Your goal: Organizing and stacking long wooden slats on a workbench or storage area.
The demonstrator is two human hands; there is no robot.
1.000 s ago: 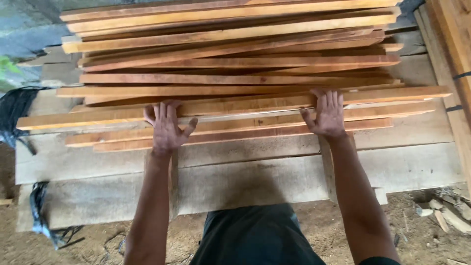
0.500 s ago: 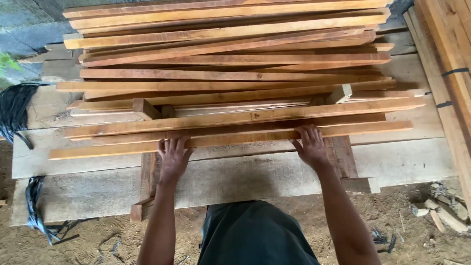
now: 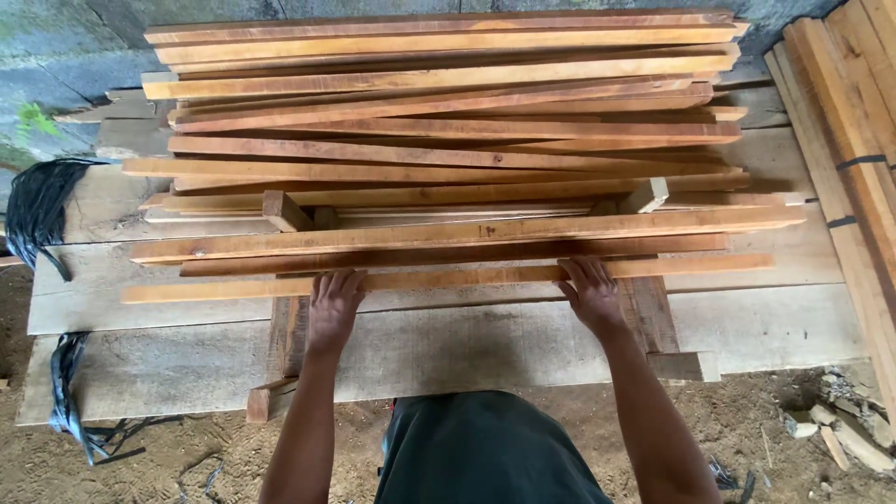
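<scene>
While both arms reach forward, left hand (image 3: 334, 305) flat, fingers spread on nearest wooden slat (image 3: 448, 277), right hand (image 3: 591, 294) likewise.

Soft, even daylight fills the scene, with no glare or hard highlights. The orange wooden slats (image 3: 448, 224) look evenly lit and sharp, their grain readable. A faint, diffuse shadow of the person falls on the grey planks (image 3: 485, 345) below. Straight edges bow slightly toward the frame's borders, and the far corners are dimmer.
</scene>
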